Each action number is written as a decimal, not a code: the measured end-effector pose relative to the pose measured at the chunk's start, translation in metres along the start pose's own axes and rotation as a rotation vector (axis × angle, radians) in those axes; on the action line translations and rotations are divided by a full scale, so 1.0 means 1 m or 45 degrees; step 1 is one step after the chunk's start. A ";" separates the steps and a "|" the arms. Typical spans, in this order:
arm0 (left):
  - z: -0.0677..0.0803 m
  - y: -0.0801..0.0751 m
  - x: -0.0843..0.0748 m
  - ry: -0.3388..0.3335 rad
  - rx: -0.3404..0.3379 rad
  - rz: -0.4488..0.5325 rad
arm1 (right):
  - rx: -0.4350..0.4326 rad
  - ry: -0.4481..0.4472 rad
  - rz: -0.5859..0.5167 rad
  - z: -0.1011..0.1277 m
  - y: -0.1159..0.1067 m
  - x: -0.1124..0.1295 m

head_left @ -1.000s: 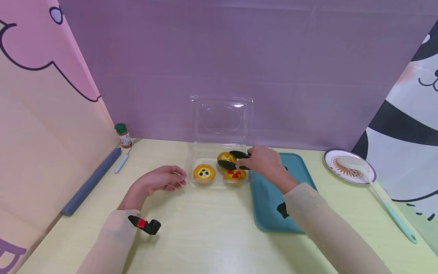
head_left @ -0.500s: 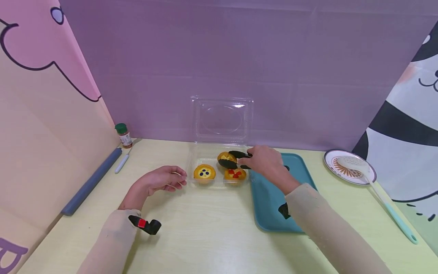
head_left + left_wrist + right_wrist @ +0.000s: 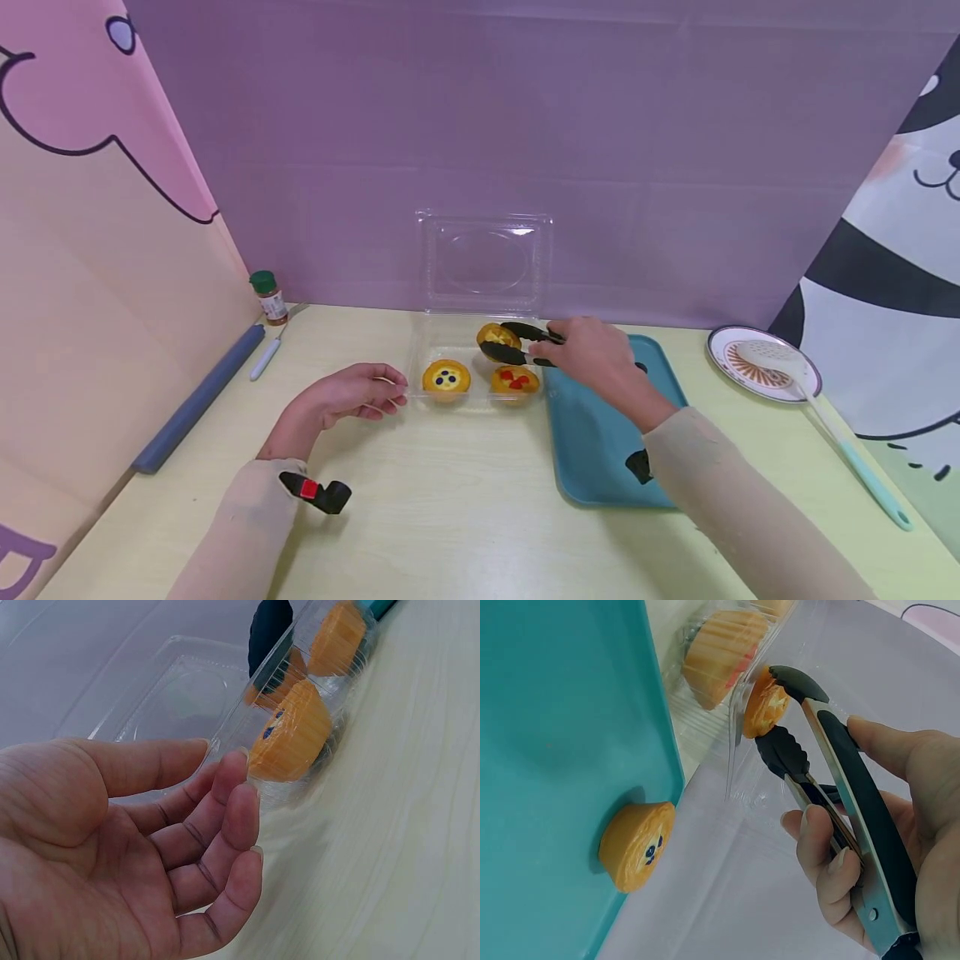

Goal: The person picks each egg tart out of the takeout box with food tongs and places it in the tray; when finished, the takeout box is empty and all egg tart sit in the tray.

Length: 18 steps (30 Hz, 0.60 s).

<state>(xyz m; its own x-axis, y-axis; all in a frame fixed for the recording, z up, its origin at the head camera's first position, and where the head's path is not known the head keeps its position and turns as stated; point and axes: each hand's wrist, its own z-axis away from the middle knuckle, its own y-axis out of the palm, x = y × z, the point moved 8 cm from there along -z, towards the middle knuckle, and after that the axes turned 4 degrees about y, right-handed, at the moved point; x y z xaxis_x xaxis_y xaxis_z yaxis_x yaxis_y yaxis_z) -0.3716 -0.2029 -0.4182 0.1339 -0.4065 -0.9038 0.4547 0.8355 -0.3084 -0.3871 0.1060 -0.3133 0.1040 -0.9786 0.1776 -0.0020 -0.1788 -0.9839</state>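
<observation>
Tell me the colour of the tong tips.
Black. The tong tips show best in the right wrist view.

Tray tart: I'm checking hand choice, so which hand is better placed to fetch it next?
Probably the right hand: it holds the tongs and is nearer the tray bearing the tart. The left hand, toolless, is on the other side of the box.

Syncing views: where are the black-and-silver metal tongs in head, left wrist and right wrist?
Head: the black-and-silver metal tongs are just right of centre, in the right hand.
Left wrist: only one dark end shows, top centre.
Right wrist: right half, slanting from upper middle down to the bottom edge.
Shared landmark: the open, clear plastic container.
</observation>
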 end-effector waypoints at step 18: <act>0.001 0.000 -0.001 0.010 -0.005 -0.018 | -0.124 -0.047 -0.090 0.034 -0.041 -0.032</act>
<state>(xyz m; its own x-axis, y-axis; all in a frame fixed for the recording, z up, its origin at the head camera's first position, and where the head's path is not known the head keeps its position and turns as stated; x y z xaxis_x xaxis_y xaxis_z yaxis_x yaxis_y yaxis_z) -0.3714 -0.2027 -0.4166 0.1209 -0.4153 -0.9016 0.4532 0.8312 -0.3221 -0.3562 0.1481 -0.2797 0.1435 -0.9592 0.2436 -0.0900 -0.2578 -0.9620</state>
